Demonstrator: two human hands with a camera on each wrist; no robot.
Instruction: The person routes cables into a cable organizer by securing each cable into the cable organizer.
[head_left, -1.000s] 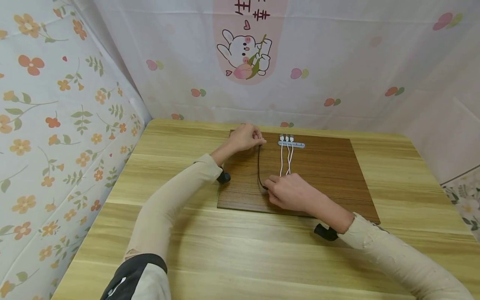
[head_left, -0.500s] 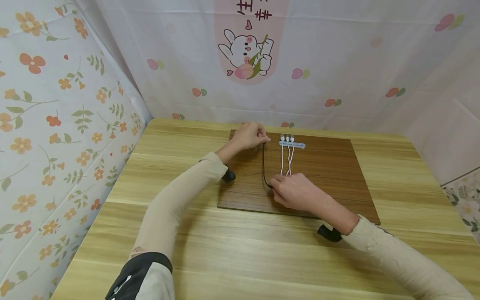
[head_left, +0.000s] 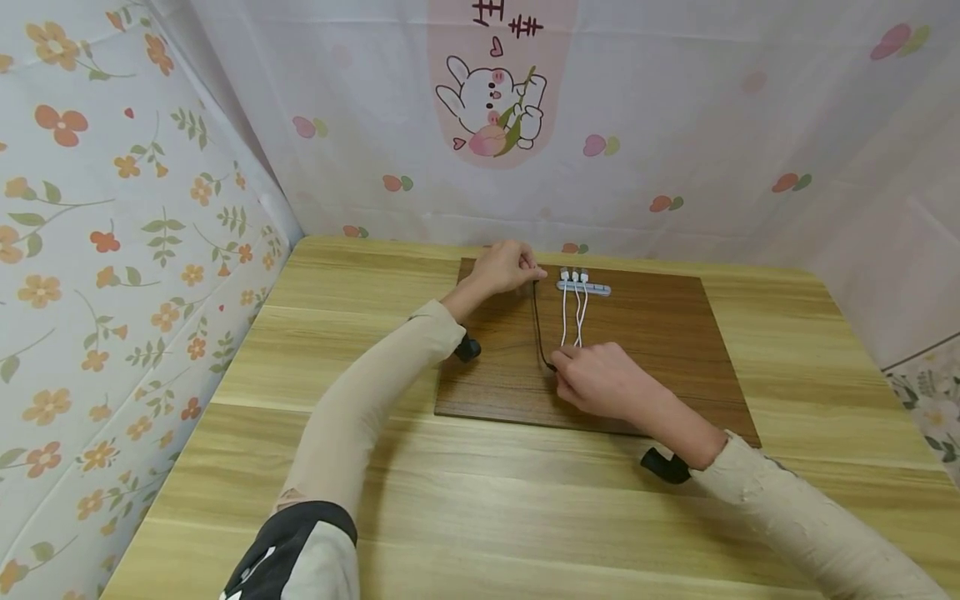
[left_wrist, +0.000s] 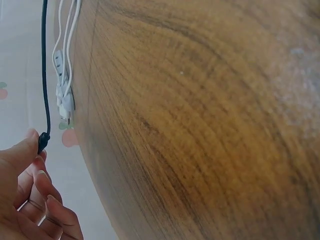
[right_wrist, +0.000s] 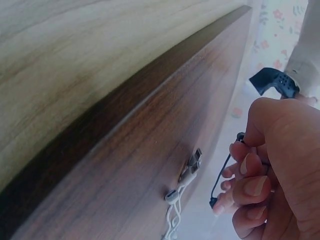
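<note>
A short black cable (head_left: 537, 323) is stretched between my two hands over the brown wooden board (head_left: 652, 350). My left hand (head_left: 506, 268) pinches its far end, a black plug (left_wrist: 43, 143), between thumb and forefinger. The near end (right_wrist: 240, 136) is pinched by my right hand (head_left: 600, 380), above the middle of the board. Just right of the left hand, a pale cable clip strip (head_left: 597, 290) lies near the board's back edge. Several white cables (head_left: 564, 321) sit in its left slots, plugs pointing away from me; the right hand hides their nearer part in the head view.
The board lies on a light wood table (head_left: 480, 500). A white printed cloth (head_left: 675, 125) hangs behind the table, and a floral one (head_left: 150, 250) on the left. Black wrist mounts (head_left: 666, 467) stick out under the forearms.
Both hands have shifted a little to the right with the black cable, bringing its far end closer to the clip strip. The white cables' plugs have stayed in place.
</note>
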